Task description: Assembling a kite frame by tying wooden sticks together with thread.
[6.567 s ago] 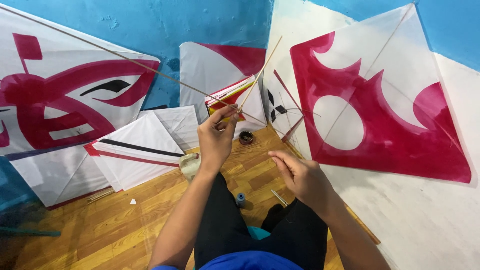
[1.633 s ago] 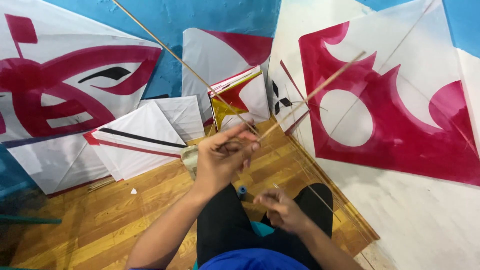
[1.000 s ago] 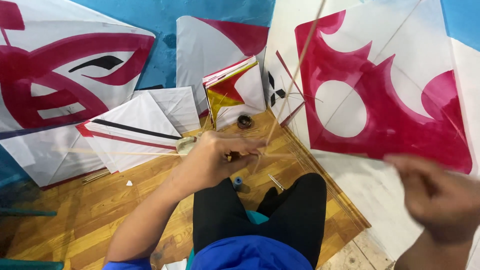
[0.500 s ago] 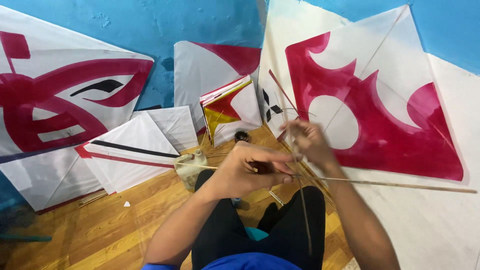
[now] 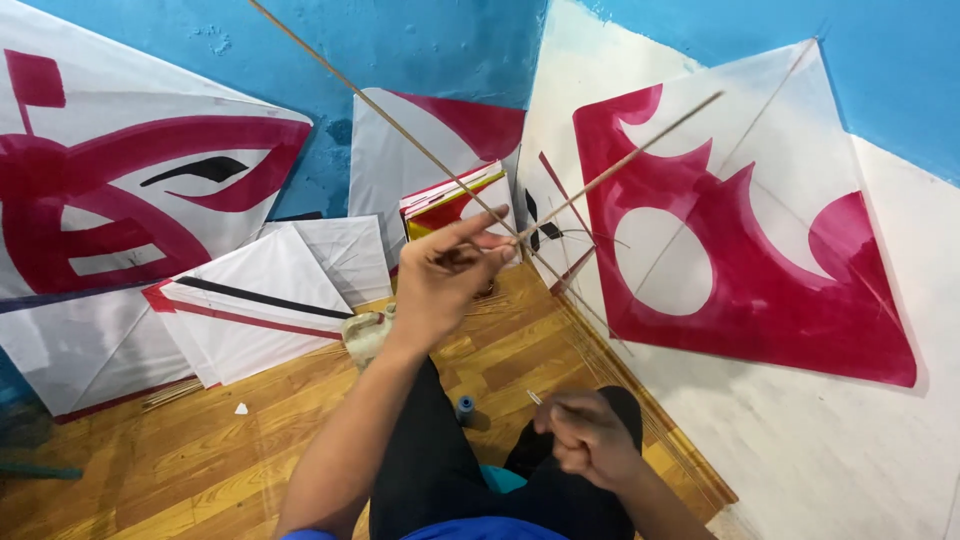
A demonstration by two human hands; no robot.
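Left hand (image 5: 440, 280) pinches two thin crossed bamboo sticks (image 5: 600, 175) up before the red-and-white kites (image 5: 740, 230); right hand (image 5: 590, 440) has dropped to my lap, fisted, apparently drawing thread tight.

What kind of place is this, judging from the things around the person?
Probably a kite-making workshop. Large white and red kites lean against the blue wall, the left hand holds thin bamboo sticks, and a blue thread spool stands on the wooden floor.
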